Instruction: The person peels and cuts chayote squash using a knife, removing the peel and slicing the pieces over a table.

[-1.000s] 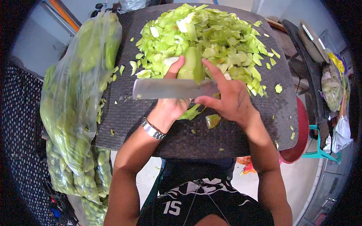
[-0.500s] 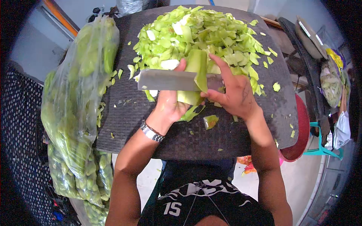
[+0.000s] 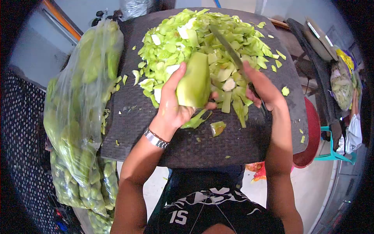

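Observation:
A thick, pale green peeled vegetable, its exact kind unclear, rests in my left hand, thumb along its left side and fingertips showing at its lower right. My right hand is closed round the dark handle of a knife. The blade slants up and to the left over the pile, apart from the vegetable. Behind both hands lies a large heap of green peelings. A small cut piece lies near the table's front, with a longer strip of peel beside my left hand.
The dark woven-look table fills the middle. Along its left side stands a clear plastic bag of green vegetables, with more bagged ones below. At the right are a red basin and a turquoise stool.
The knife has moved off the vegetable to the right, turning from level to slanting. My right hand has shifted right. The strip on the blade is gone from it; more peel lies below the heap.

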Available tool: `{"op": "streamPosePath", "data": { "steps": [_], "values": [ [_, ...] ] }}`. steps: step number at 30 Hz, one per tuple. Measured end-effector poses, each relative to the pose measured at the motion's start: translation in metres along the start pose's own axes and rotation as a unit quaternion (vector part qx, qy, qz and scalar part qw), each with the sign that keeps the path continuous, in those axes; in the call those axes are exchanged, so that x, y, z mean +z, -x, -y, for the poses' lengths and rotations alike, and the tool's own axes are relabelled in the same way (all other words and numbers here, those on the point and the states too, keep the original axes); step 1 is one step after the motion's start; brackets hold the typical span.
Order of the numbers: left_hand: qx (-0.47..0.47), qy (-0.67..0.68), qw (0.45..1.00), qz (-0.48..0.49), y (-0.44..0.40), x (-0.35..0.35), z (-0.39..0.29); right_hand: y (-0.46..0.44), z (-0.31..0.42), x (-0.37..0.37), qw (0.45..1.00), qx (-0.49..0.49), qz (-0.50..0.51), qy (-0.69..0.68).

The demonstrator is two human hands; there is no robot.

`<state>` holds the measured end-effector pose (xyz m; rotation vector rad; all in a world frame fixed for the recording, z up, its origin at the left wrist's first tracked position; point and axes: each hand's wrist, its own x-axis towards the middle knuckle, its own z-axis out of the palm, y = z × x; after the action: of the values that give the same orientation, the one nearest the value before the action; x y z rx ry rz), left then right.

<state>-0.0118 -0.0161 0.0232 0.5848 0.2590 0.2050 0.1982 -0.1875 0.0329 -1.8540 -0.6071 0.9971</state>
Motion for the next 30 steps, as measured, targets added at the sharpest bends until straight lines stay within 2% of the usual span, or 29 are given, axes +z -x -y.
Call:
{"op": "streamPosePath", "data": {
  "steps": [3, 4, 5, 6, 7, 9, 12, 15, 18, 30],
  "values": [
    [0.024, 0.026, 0.998, -0.056, -0.007, -0.007, -0.004, 0.021, 0.018, 0.013, 0.996, 0.011, 0.029, -0.086],
    [0.039, 0.039, 0.995, -0.08, -0.009, -0.007, -0.003, 0.022, 0.019, 0.014, 0.994, -0.018, 0.059, -0.089],
    [0.053, 0.052, 0.992, -0.104, -0.01, -0.008, -0.002, 0.018, 0.013, 0.025, 0.992, -0.125, -0.018, 0.009],
    [0.064, 0.061, 0.99, -0.107, -0.011, -0.01, -0.002, 0.012, 0.003, 0.045, 0.963, -0.229, -0.093, 0.106],
    [0.074, 0.068, 0.989, -0.109, -0.012, -0.012, -0.002, 0.014, 0.002, 0.064, 0.908, -0.328, -0.167, 0.199],
    [0.069, 0.074, 0.989, -0.11, -0.01, -0.011, -0.002, 0.035, 0.012, 0.081, 0.873, -0.359, -0.108, 0.313],
    [0.047, 0.071, 0.99, -0.111, -0.002, -0.001, -0.002, 0.038, 0.004, 0.098, 0.827, -0.429, -0.108, 0.347],
    [0.021, 0.083, 0.991, -0.1, -0.005, -0.006, -0.002, 0.036, 0.002, 0.102, 0.82, -0.427, -0.113, 0.364],
    [0.026, 0.08, 0.984, -0.158, -0.004, 0.005, 0.0, 0.037, 0.004, 0.099, 0.836, -0.414, -0.105, 0.344],
    [0.02, 0.087, 0.986, -0.14, -0.002, 0.006, 0.003, 0.034, 0.002, 0.095, 0.83, -0.417, -0.088, 0.36]
  ]
}}
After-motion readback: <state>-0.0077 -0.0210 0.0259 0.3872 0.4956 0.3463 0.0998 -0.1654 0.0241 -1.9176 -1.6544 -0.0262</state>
